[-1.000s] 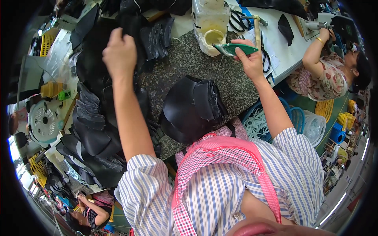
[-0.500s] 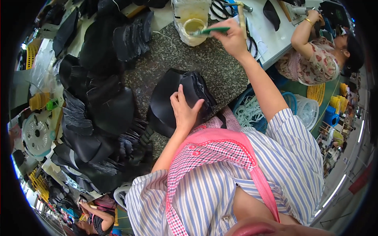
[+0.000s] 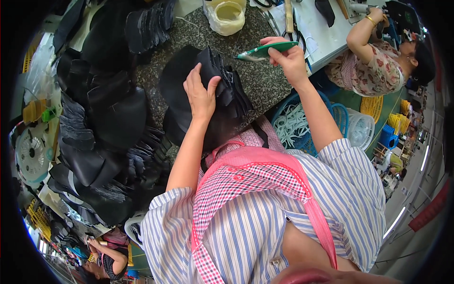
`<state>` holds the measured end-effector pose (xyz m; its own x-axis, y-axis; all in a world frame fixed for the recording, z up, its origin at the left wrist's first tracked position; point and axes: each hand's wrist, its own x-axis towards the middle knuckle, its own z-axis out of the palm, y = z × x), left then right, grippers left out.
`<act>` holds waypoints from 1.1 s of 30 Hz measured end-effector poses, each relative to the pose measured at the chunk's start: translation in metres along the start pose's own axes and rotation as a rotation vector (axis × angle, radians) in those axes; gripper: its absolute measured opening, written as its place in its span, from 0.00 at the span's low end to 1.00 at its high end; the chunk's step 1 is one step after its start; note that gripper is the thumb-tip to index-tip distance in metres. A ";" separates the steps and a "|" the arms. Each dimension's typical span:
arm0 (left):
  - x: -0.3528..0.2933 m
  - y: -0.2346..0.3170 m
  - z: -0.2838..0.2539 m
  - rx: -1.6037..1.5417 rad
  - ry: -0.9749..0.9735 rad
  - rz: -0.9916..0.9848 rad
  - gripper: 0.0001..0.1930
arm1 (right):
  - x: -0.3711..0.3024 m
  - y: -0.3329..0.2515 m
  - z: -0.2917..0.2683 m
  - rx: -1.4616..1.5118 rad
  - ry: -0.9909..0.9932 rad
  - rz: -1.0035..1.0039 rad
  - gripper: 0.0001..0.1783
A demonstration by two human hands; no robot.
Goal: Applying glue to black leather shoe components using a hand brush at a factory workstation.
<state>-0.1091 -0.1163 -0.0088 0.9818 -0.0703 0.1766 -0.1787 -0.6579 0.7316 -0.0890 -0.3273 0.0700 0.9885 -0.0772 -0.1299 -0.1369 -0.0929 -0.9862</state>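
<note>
A stack of black leather-like pieces [image 3: 182, 75] lies in front of me on the speckled stone slab [image 3: 265, 90]. My left hand [image 3: 201, 94] bends the top pieces upward, its fingers and thumb around the raised part. The layered edges of the stack fan out to the right of that thumb. Between the fingers of my right hand [image 3: 288, 61] is a flat green spreader [image 3: 276, 47], whitish paste on its tip. That tip points left, above the slab and near the layered edges. Beyond it stands a plastic-wrapped tub [image 3: 227, 27] of pale yellowish paste.
Heaps of black pieces [image 3: 118, 116] cover the left side. Scissors [image 3: 272, 21] and a wooden-handled tool [image 3: 288, 16] lie at the far right. A blue basket [image 3: 295, 120] of pale strips stands beside my right forearm. Co-workers sit at right [image 3: 378, 66] and lower left [image 3: 111, 258].
My right hand has drawn the spreader back from the tub toward the stack. My left hand has gone from lying spread on the stack to bending its top pieces up.
</note>
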 end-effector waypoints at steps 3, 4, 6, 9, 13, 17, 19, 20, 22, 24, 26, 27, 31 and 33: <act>-0.016 0.019 -0.009 -0.315 -0.117 -0.412 0.24 | -0.008 0.001 0.004 0.054 -0.053 0.009 0.06; -0.018 0.024 -0.008 -0.333 -0.090 -0.456 0.25 | -0.008 0.000 0.007 0.043 -0.083 -0.029 0.06; -0.019 0.026 -0.009 -0.350 -0.057 -0.502 0.26 | -0.010 -0.004 0.013 0.033 -0.123 -0.046 0.06; -0.017 0.025 -0.006 -0.216 -0.092 -0.509 0.30 | -0.012 -0.008 0.018 -0.038 -0.167 -0.115 0.06; -0.011 0.025 -0.012 -0.180 -0.167 -0.606 0.26 | -0.012 -0.001 0.026 -0.061 -0.263 -0.081 0.05; -0.006 0.031 -0.010 -0.247 -0.268 -0.645 0.15 | 0.014 0.028 0.029 -0.321 -0.235 -0.089 0.05; -0.012 0.013 0.002 -0.424 -0.197 -0.666 0.11 | 0.018 0.026 0.033 -0.211 -0.212 -0.200 0.06; -0.015 0.000 0.009 -0.556 -0.162 -0.727 0.10 | 0.013 0.023 0.034 -0.206 -0.219 -0.197 0.06; -0.015 -0.001 0.009 -0.747 -0.209 -0.835 0.09 | -0.006 0.013 0.024 -0.413 -0.547 -0.130 0.07; -0.016 0.009 0.009 -0.823 -0.242 -0.859 0.07 | -0.008 0.008 0.014 -0.351 -0.524 -0.093 0.07; -0.017 0.011 0.012 -0.937 -0.223 -0.893 0.07 | -0.005 0.003 0.015 -0.257 -0.387 -0.117 0.07; -0.017 0.012 0.014 -1.046 -0.191 -0.926 0.06 | -0.003 0.003 0.024 -0.235 -0.285 -0.133 0.06; -0.020 0.008 0.011 -1.172 -0.173 -0.994 0.06 | -0.020 0.017 0.021 -0.491 -0.395 -0.111 0.03; -0.023 0.012 0.006 -1.160 -0.171 -0.989 0.06 | -0.035 0.019 0.003 -0.174 -0.421 0.176 0.02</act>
<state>-0.1334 -0.1272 -0.0080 0.7149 -0.1066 -0.6910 0.6594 0.4315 0.6156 -0.1263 -0.3230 0.0557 0.8847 0.2981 -0.3584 -0.2772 -0.2817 -0.9186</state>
